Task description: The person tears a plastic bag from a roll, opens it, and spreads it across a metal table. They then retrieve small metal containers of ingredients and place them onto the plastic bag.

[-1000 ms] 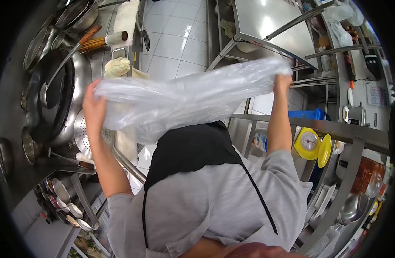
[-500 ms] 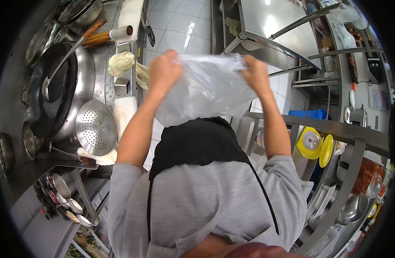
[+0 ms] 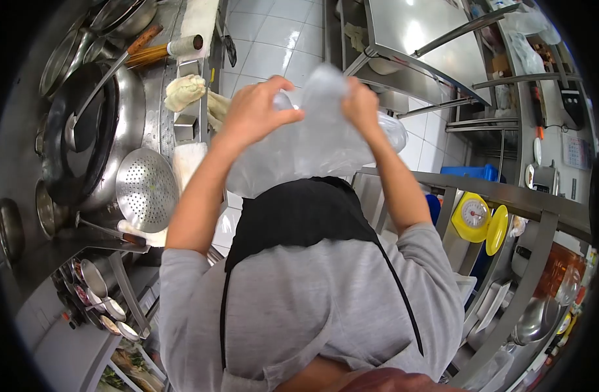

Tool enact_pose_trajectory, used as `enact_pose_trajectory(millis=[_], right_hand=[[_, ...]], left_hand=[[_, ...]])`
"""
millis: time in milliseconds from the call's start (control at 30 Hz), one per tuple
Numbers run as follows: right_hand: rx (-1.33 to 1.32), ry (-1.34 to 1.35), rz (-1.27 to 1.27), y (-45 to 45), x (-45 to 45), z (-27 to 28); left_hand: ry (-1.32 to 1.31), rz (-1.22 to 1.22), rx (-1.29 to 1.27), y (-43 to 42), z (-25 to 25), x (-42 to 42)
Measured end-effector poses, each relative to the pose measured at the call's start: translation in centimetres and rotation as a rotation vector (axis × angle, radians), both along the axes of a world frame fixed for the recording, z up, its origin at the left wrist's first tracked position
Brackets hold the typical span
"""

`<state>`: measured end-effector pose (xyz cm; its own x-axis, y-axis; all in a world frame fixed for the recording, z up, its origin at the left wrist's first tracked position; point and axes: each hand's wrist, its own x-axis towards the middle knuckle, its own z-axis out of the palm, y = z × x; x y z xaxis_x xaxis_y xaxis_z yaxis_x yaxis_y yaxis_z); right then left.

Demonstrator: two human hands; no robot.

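Observation:
A clear plastic bag (image 3: pixel 312 147) hangs in front of my black apron (image 3: pixel 299 215), its body wide and its upper part gathered into a blurred upright bunch. My right hand (image 3: pixel 362 108) is closed on the right side of that bunch. To the left, my left hand (image 3: pixel 253 112) has its thumb and index finger spread apart, with a gap between its fingertips and the gathered plastic. Part of the bag lies behind my left hand and forearm, and whether the palm touches it cannot be seen.
On the left, a wok (image 3: pixel 84 130) with a ladle and a perforated strainer (image 3: pixel 147 189) sit on the stove. A folded cloth (image 3: pixel 184 93) lies on its edge. A steel table (image 3: pixel 436 39) stands ahead right; a yellow scale (image 3: pixel 470 217) is on a shelf at right.
The bag's top was stretched flat between both hands; now it is bunched upright. My right hand has moved left. My left hand has let go of its corner and opened.

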<state>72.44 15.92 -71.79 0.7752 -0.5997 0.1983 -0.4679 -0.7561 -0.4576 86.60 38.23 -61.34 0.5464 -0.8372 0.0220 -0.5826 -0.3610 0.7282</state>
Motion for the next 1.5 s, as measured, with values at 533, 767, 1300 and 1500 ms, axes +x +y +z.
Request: enact_pose_trajectory(millis=[533,767,1300,1500], right_hand=[[0.528,0.461,-0.134,-18.3,-16.4,-9.9],[0.190,0.698,-0.128,-21.1,-12.8,-18.2],[0.312,0.539,0.031,-16.4,-13.8,-15.3],[0.149,0.525,-0.835,-17.3,-19.7,-13.0]], left_hand=[[-0.581,0.304,0.387,12.7,-4.0,5.6],[0.046,0.334,0.446,0.1,-14.9,10.7],[-0.285,0.078,0.432,-8.8,-12.0,17.2],[-0.391,0.041,0.412,-12.8,-13.0,22.0]])
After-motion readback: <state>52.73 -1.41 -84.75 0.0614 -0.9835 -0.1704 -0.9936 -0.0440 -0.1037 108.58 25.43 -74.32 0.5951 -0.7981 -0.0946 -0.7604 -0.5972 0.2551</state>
